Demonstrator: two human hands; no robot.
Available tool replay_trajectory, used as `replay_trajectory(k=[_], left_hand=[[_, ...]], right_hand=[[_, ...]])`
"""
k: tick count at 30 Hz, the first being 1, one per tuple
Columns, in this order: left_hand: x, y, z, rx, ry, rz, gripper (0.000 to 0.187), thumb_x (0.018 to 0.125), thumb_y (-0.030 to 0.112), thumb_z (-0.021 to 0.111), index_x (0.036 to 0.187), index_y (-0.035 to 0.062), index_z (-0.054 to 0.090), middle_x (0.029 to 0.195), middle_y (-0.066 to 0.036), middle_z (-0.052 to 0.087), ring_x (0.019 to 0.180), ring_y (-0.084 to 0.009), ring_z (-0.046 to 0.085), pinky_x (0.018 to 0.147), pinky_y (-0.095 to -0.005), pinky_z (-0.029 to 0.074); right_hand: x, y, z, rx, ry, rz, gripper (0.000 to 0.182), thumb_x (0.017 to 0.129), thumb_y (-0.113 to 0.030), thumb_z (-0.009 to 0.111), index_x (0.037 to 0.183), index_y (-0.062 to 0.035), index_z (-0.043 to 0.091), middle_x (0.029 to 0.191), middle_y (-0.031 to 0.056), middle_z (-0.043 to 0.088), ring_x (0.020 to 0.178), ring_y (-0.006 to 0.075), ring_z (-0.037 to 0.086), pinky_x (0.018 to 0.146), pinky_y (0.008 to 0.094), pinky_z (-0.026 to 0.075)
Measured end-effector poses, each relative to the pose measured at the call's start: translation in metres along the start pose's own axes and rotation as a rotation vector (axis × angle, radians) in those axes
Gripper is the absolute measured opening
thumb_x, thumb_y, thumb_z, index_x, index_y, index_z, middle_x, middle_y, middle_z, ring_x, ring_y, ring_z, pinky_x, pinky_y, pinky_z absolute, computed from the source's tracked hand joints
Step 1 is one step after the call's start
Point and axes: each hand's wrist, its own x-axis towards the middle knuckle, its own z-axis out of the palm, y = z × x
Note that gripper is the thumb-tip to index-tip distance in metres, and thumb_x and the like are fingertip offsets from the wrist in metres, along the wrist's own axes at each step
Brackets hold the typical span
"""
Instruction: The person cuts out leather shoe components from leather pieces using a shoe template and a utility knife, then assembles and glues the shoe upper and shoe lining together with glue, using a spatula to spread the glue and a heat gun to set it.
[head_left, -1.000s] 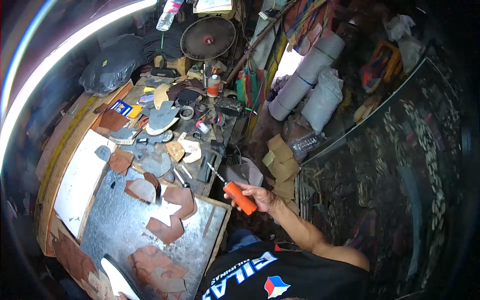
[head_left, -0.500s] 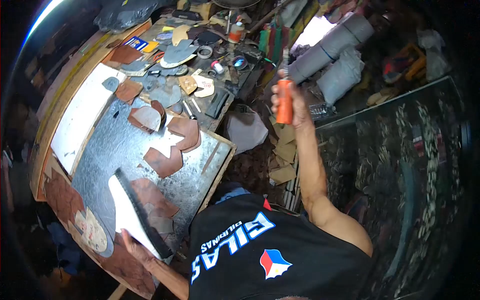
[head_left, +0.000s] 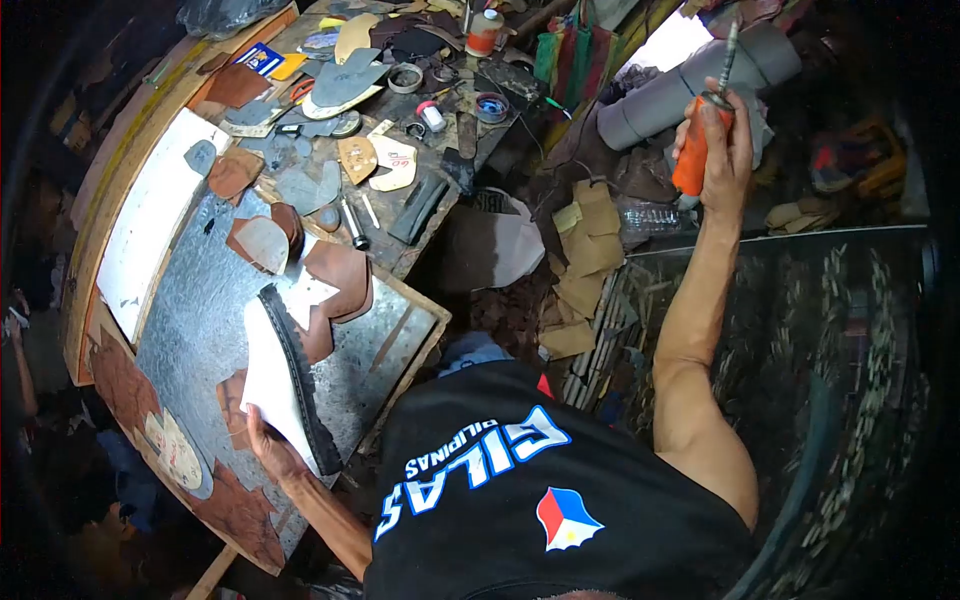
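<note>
My left hand grips the near end of a white shoe with a black ridged sole, holding it tilted over the metal-topped bench. Raised out to the right, my right hand has its fingers wrapped round an orange-bodied tool. A thin, ridged metal rod sticks up from the tool's top. Around the shoe lie brown leather pieces, and a white pointed scrap is beside its far end.
The worktable's far part carries cut patterns, a tape roll, a small white bottle, a flashlight and a jar. Brown paper pieces lie right of the bench. A grey roll rests behind my right hand.
My right hand has swung the orange-bodied tool outward to the right and tilted it. The shoe in my left hand has shifted slightly right and farther over the bench. The view has turned a little.
</note>
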Motion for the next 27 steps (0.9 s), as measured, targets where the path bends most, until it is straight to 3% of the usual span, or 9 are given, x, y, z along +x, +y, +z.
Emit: replay_trajectory(k=[5,8,10,12,15,17,18,20,27], left_hand=[[0.001,0.011,0.018,-0.026,0.023,0.016,0.045,0.100,0.027,0.047,0.134,-0.0020,0.048,0.123,-0.014,0.061,0.106,-0.0239,0.064,0.093,-0.0369,0.053],[-0.004,0.021,0.027,-0.001,0.040,-0.004,0.050,0.100,0.029,0.046,0.140,-0.0015,0.044,0.124,-0.016,0.061,0.102,-0.0256,0.066,0.088,-0.0377,0.056],[-0.008,0.025,0.032,-0.006,0.028,-0.026,0.050,0.100,0.030,0.046,0.139,-0.0022,0.045,0.123,-0.017,0.062,0.100,-0.0260,0.067,0.086,-0.0381,0.057],[-0.010,0.027,0.031,0.000,0.000,-0.029,0.041,0.099,0.028,0.050,0.125,-0.0031,0.053,0.116,-0.014,0.064,0.101,-0.0224,0.066,0.087,-0.0352,0.055],[-0.008,0.025,0.036,-0.017,-0.051,-0.081,0.040,0.099,0.027,0.050,0.124,-0.0032,0.054,0.116,-0.014,0.064,0.101,-0.0227,0.065,0.088,-0.0360,0.055],[0.003,0.015,0.024,-0.026,-0.007,-0.050,0.044,0.098,0.029,0.051,0.129,-0.0024,0.051,0.117,-0.015,0.064,0.098,-0.0241,0.067,0.086,-0.0369,0.056],[0.003,0.013,0.022,-0.024,0.060,-0.021,0.049,0.098,0.031,0.051,0.134,-0.0016,0.047,0.118,-0.015,0.063,0.095,-0.0255,0.068,0.085,-0.0378,0.057],[0.000,0.017,0.014,-0.021,0.035,-0.021,0.048,0.098,0.031,0.051,0.133,-0.0015,0.048,0.116,-0.015,0.063,0.095,-0.0253,0.068,0.084,-0.0377,0.057],[-0.002,0.009,-0.053,-0.091,-0.046,-0.060,0.042,0.097,0.030,0.053,0.125,-0.0013,0.052,0.112,-0.013,0.064,0.095,-0.0237,0.066,0.083,-0.0365,0.056]], right_hand=[[0.047,-0.036,-0.041,0.004,0.020,-0.082,0.039,0.099,-0.037,0.053,0.123,-0.0066,0.052,0.093,0.0074,0.061,0.066,0.0141,0.060,0.057,0.0301,0.052],[0.086,-0.086,-0.106,0.129,-0.109,-0.003,0.041,0.098,-0.035,0.053,0.128,-0.0068,0.050,0.107,0.0078,0.059,0.084,0.0139,0.054,0.062,0.0309,0.046],[0.140,-0.117,-0.227,0.432,-0.631,0.511,0.037,0.093,-0.033,0.053,0.113,-0.0024,0.054,0.100,0.0126,0.059,0.086,0.0197,0.056,0.063,0.0345,0.048],[0.126,-0.164,-0.107,0.119,-0.208,-0.350,0.051,0.098,-0.054,0.044,0.127,-0.0116,0.048,0.099,0.0156,0.065,0.064,0.0239,0.068,0.041,0.0320,0.061],[0.098,-0.191,-0.060,0.297,-0.390,-0.363,0.049,0.099,-0.054,0.040,0.123,-0.0124,0.050,0.100,0.0132,0.065,0.056,0.0198,0.064,0.039,0.0330,0.060],[0.065,-0.192,-0.033,-0.028,0.364,-0.224,0.047,0.099,-0.054,0.042,0.124,-0.0138,0.048,0.097,0.0110,0.065,0.055,0.0186,0.063,0.041,0.0336,0.061],[0.063,-0.200,-0.035,-0.033,0.363,-0.233,0.047,0.099,-0.054,0.042,0.124,-0.0138,0.048,0.097,0.0110,0.065,0.055,0.0186,0.063,0.041,0.0336,0.061],[0.062,-0.216,-0.042,0.066,-0.137,-0.513,0.048,0.098,-0.054,0.043,0.124,-0.0143,0.045,0.096,0.0094,0.064,0.055,0.0183,0.063,0.041,0.0340,0.061],[0.033,-0.303,-0.005,-0.155,0.296,-0.887,0.047,0.093,-0.061,0.052,0.122,-0.0253,0.045,0.090,-0.0013,0.051,0.058,0.0093,0.053,0.044,0.0256,0.048]])
